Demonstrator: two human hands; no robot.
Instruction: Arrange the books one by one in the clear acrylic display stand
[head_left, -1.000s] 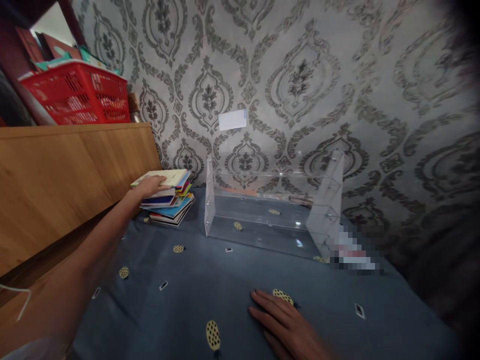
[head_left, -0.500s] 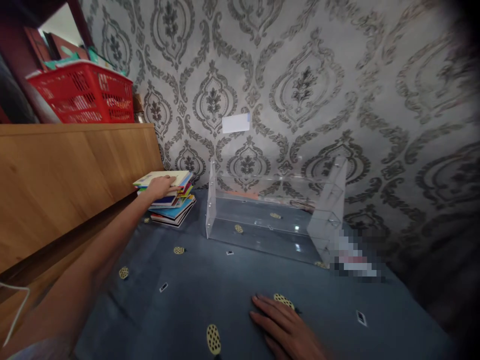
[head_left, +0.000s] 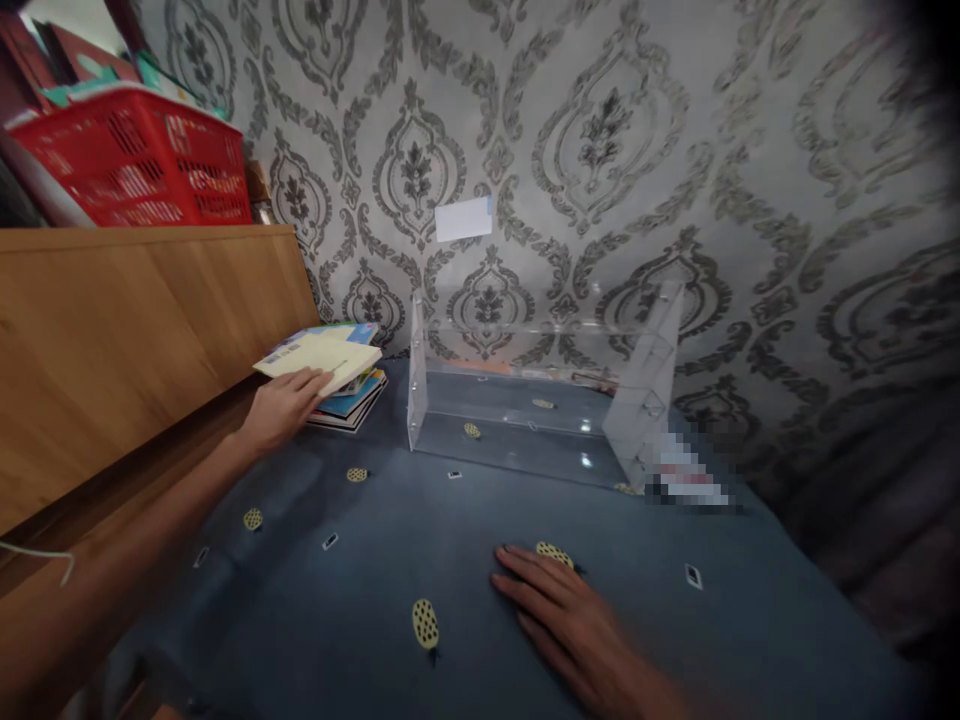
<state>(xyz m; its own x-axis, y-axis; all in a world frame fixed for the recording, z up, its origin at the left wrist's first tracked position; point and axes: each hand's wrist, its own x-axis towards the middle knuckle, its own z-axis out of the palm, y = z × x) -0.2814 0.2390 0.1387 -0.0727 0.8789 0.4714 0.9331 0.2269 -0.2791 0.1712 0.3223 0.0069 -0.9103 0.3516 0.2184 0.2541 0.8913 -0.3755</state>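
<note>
Left of centre in the frame: pale book (head_left: 330, 358), tilted over pile of books (head_left: 352, 405), near edge clamped in left hand (head_left: 289, 402), fingers across the cover, thumb hidden. Lower right of centre: right hand (head_left: 566, 612), well apart from the left, laid flat with fingers extended on blue sheet (head_left: 352, 610). Centre: clear rack (head_left: 649, 410), standing on the sheet, near patterned wall (head_left: 600, 140). Upper centre: white card (head_left: 463, 219) against the wall. Upper left: red basket (head_left: 142, 160) on top of wooden cabinet (head_left: 150, 290).
</note>
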